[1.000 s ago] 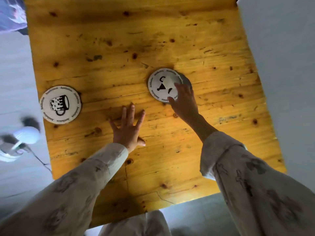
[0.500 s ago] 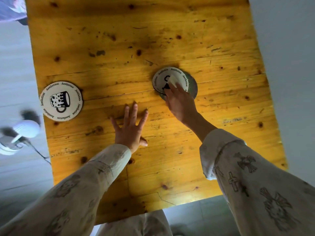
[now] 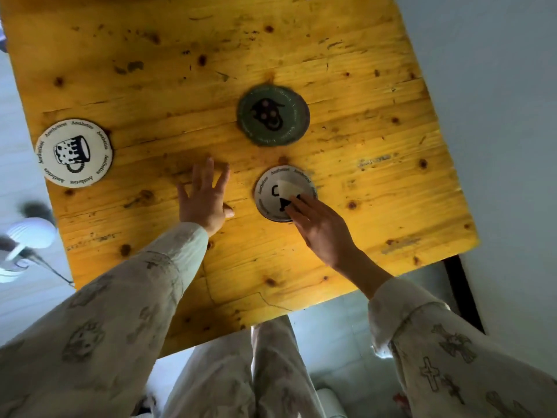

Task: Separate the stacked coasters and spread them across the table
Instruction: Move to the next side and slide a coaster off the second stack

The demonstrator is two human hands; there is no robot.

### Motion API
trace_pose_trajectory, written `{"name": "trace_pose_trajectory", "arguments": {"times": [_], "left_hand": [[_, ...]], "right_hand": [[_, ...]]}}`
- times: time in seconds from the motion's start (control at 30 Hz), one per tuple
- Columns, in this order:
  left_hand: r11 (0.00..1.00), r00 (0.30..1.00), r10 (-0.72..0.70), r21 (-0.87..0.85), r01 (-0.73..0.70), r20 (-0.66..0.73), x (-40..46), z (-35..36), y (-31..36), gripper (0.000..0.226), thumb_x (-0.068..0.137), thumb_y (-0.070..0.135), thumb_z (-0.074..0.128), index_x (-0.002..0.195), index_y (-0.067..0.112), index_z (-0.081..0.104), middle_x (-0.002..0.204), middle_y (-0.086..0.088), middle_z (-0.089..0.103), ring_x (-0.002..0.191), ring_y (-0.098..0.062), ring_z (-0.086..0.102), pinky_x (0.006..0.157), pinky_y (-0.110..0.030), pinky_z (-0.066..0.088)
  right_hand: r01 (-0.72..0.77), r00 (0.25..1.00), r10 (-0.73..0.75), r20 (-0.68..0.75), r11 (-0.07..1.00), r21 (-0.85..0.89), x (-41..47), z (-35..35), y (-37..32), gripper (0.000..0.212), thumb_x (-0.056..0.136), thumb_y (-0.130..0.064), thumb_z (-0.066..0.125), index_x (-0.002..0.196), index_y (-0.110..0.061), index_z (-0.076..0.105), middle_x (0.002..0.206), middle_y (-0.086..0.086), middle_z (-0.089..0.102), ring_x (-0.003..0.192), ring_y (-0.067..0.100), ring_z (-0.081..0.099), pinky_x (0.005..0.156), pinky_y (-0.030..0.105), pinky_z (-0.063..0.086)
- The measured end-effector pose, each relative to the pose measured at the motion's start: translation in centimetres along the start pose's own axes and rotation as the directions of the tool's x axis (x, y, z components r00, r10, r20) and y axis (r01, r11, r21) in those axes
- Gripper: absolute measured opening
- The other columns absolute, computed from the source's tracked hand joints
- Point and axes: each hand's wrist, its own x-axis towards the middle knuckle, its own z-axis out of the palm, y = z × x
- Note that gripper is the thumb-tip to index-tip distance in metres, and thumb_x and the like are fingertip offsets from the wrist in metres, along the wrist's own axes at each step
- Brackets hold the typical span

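Note:
Three round coasters lie apart on the yellow wooden table (image 3: 376, 188). A white coaster with a mug drawing (image 3: 74, 152) sits near the left edge. A dark green coaster with a black figure (image 3: 273, 115) lies in the middle, uncovered. Nearer to me is a white coaster with black shapes (image 3: 275, 191). My right hand (image 3: 322, 230) presses its fingertips flat on that coaster's near right part, hiding some of the print. My left hand (image 3: 205, 197) rests flat on the bare wood, fingers spread, just left of that coaster and not touching it.
The table's near edge runs just below my forearms, and its right edge ends at a pale wall (image 3: 497, 116). A white object on the floor (image 3: 27, 236) lies past the left edge. My legs (image 3: 256, 372) show below the table.
My right hand has slid the white coaster with black shapes off the green one and toward me. The green coaster is now fully exposed. My left hand has stayed flat in place.

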Motion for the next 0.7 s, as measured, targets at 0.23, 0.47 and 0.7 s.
{"name": "trace_pose_trajectory", "arguments": {"times": [0.23,0.47,0.7], "left_hand": [[0.989,0.981,0.083,-0.108,-0.103,-0.176,-7.7,6.4,3.1,0.059,0.084,-0.003,0.042,0.136,0.018,0.028,0.155,-0.01,0.015,0.143,-0.03,0.013,0.113,-0.055,0.018],[0.978,0.977,-0.004,-0.206,-0.042,-0.215,-12.7,10.1,5.9,0.053,0.078,-0.003,0.048,0.13,0.007,0.043,0.137,-0.02,0.042,0.128,-0.036,0.035,0.103,-0.046,0.032],[0.679,0.986,-0.164,-0.725,0.118,0.007,-13.7,10.2,8.4,0.06,0.079,-0.014,0.036,0.134,0.01,0.036,0.127,-0.021,0.043,0.116,-0.032,0.045,0.1,-0.045,0.04]], "right_hand": [[-0.006,0.998,0.007,0.064,1.0,-0.012,-8.0,1.7,-2.5,0.031,0.067,-0.007,0.077,0.097,-0.012,0.074,0.105,0.007,0.075,0.099,0.025,0.071,0.072,0.031,0.061],[-0.052,0.99,0.044,0.136,0.997,0.06,-6.7,0.9,-1.0,0.029,0.082,-0.01,0.064,0.11,-0.006,0.067,0.116,0.016,0.069,0.104,0.031,0.067,0.081,0.039,0.057],[-0.172,0.904,0.136,0.405,0.984,0.053,0.6,0.7,0.6,0.052,0.096,-0.012,0.042,0.145,-0.013,0.023,0.151,0.011,0.031,0.136,0.032,0.03,0.106,0.045,0.04]]}}
